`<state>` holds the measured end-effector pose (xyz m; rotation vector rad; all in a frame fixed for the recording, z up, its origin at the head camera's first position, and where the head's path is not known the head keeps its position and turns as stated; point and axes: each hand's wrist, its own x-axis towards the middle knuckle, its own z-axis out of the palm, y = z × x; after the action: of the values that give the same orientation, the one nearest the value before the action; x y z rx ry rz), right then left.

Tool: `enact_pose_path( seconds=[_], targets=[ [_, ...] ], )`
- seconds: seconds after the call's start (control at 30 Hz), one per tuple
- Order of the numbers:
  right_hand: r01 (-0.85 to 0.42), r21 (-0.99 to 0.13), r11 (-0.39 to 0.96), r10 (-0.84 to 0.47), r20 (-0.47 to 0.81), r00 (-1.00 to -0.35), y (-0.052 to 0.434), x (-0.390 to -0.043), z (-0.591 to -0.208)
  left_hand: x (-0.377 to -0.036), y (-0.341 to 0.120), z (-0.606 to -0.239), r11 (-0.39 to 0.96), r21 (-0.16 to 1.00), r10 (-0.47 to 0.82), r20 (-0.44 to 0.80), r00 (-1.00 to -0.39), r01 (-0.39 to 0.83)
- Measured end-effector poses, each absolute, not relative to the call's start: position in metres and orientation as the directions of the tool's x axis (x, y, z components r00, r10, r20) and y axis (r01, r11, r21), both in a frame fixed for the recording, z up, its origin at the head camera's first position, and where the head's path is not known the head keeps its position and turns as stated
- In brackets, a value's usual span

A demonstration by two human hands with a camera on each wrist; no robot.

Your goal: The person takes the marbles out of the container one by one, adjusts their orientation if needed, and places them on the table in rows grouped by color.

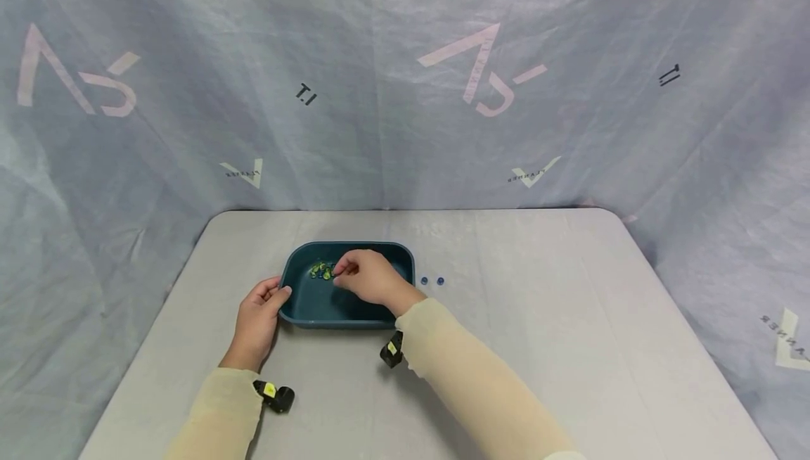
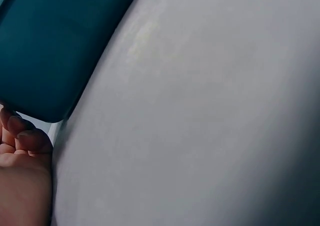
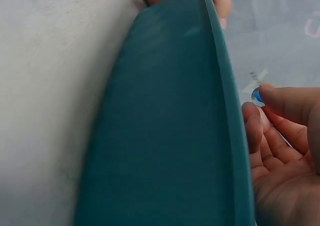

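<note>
Left sleeve [image 1: 218, 411]: cream fabric, coming in from the lower left edge of the head view, with a small black wrist camera [image 1: 275, 396] just beside the cuff.
Left hand [image 1: 258, 316]: rests on the tabletop [image 1: 569, 319] at the left end of the tray, thumb on the rim and fingers curled against the outer wall, so it grips the tray. The left wrist view shows the fingertips [image 2: 20, 133] tucked under the tray's rounded corner.
Tray [image 1: 316, 302]: a dark teal, shallow, rounded rectangular tray, lying flat near the middle of the tabletop, slightly left of centre; in the right wrist view its outer wall [image 3: 165, 136] fills most of the frame.
Green beads [image 1: 321, 270]: a small cluster of yellow-green beads lying inside the tray, towards its far left part, just beside the right hand's fingertips.
Right hand [image 1: 368, 278]: reaches over the tray's near right rim into the tray, fingers bent downwards. The right wrist view shows thumb and forefinger pinching one small blue bead [image 3: 257, 96].
Right sleeve [image 1: 468, 375]: cream fabric, running in from the lower right, another black wrist camera [image 1: 392, 349] beneath the cuff.
Blue beads [image 1: 432, 281]: two small blue beads on the tabletop, just right of the tray, side by side and apart from it.
Backdrop [image 1: 405, 80]: pale blue-grey sheeting with faint printed logos, behind the tabletop.
</note>
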<state>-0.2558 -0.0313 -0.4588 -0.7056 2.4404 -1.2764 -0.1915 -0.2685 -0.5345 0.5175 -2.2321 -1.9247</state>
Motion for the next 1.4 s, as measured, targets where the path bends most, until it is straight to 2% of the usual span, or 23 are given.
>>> enact_pose_path(
  seconds=[0.53, 0.93, 1.13, 1.4],
  targets=[
    [-0.271, -0.869, 0.415, -0.471, 0.05, -0.881, 0.031, -0.243, -0.454, -0.187, -0.268, -0.535, 0.107, 0.981, -0.36, -0.116, -0.926, -0.164],
    [-0.175, -0.925, 0.338, -0.358, 0.046, -0.932, 0.081, -0.243, -0.475, -0.188, -0.264, -0.536, 0.113, 0.98, -0.351, -0.115, -0.929, -0.164],
    [-0.199, -0.906, 0.374, -0.319, 0.076, -0.945, 0.108, -0.25, -0.485, -0.189, -0.265, -0.534, 0.12, 0.978, -0.343, -0.121, -0.931, -0.171],
    [-0.162, -0.886, 0.435, -0.243, 0.058, -0.968, 0.139, -0.256, -0.491, -0.19, -0.269, -0.53, 0.122, 0.978, -0.327, -0.119, -0.937, -0.167]
  ],
)
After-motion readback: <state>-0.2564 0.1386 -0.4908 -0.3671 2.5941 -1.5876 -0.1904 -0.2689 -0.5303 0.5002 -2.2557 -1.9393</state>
